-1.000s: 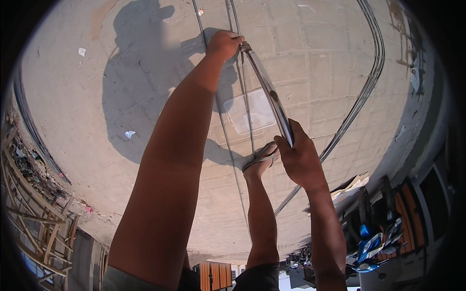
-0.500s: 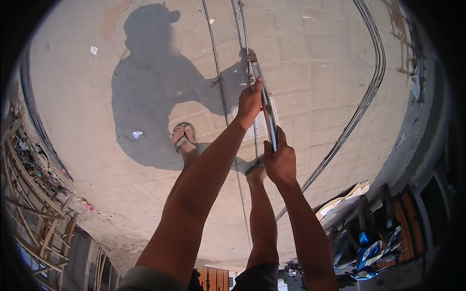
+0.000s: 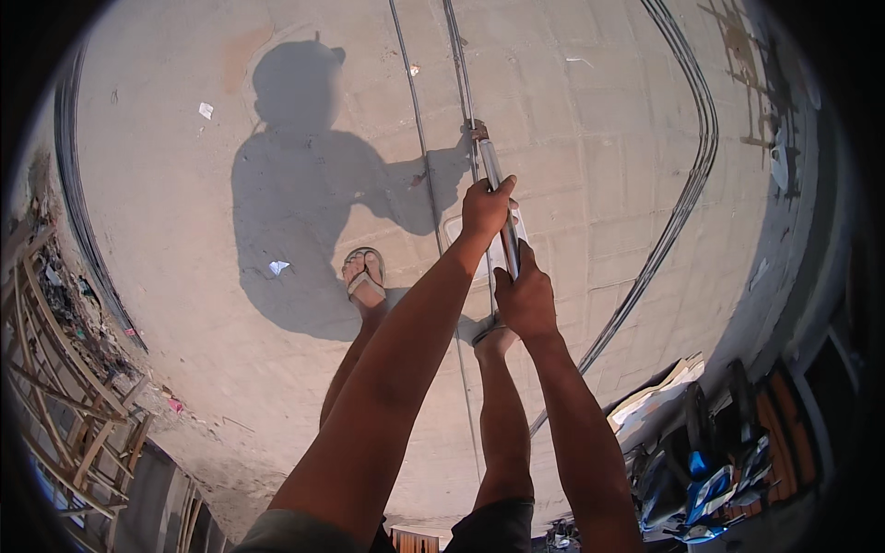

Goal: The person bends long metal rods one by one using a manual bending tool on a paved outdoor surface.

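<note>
My left hand (image 3: pixel 486 214) is closed around the middle of a rebar bender with a long metal pipe handle (image 3: pixel 492 164). Lower down, near the handle's close end, my right hand (image 3: pixel 527 300) grips it too. The handle's far end carries a rusty head (image 3: pixel 478 131), which sits at a thin steel rod (image 3: pixel 458 55) on the ground; how it engages the rod is too small to tell. A second rod (image 3: pixel 417 120) runs alongside to the left. Partly hidden behind my hands lies a pale, flat rectangular piece (image 3: pixel 454 227).
My sandalled left foot (image 3: pixel 365 272) stands beside the left rod, and my right foot (image 3: pixel 495 339) is by the other. Bundled rods (image 3: pixel 702 138) curve along the right. Wooden framing (image 3: pixel 69 369) and debris line the left; a blue motorbike (image 3: pixel 710 493) stands at lower right.
The ground and the tool's head sit lower in the picture. My hands appear closer together on the handle, which looks shorter from this angle. Both keep their grip.
</note>
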Motion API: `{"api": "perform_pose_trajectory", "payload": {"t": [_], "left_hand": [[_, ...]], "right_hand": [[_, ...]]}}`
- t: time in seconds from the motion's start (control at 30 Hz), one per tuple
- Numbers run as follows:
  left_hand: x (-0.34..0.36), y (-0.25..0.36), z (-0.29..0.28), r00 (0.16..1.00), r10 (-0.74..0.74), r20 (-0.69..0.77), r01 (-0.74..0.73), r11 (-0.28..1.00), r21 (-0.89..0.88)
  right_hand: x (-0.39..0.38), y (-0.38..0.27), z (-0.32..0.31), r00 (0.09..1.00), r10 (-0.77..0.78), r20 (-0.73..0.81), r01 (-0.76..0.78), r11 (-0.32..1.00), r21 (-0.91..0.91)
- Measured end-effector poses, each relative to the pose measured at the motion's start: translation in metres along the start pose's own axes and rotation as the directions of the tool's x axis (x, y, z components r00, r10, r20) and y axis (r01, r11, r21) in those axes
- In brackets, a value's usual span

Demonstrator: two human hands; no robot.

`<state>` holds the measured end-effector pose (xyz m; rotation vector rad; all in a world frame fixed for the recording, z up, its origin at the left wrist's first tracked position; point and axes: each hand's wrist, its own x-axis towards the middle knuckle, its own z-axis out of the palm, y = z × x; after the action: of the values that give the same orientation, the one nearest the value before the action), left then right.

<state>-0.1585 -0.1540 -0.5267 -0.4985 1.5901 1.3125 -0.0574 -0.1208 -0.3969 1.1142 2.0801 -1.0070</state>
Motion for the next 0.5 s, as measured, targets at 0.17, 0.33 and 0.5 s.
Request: {"api": "perform_pose_trajectory", "payload": {"t": [0.17, 0.33, 0.5], "left_hand": [[0.005, 0.016, -0.011, 1.0, -0.022, 0.009, 0.022, 1.0, -0.005], [0.0, 0.033, 0.005, 0.998, -0.053, 0.017, 0.054, 0.993, -0.106], [0.005, 0.024, -0.004, 1.0, 0.008, -0.026, -0.007, 1.0, 0.018]], "right_hand": [[0.005, -0.034, -0.036, 0.997, -0.01, 0.083, 0.006, 0.999, 0.047], [0.016, -0.029, -0.046, 0.997, -0.029, 0.069, 0.029, 1.0, -0.004], [0.009, -0.021, -0.009, 0.999, -0.027, -0.027, 0.028, 1.0, 0.007]]}}
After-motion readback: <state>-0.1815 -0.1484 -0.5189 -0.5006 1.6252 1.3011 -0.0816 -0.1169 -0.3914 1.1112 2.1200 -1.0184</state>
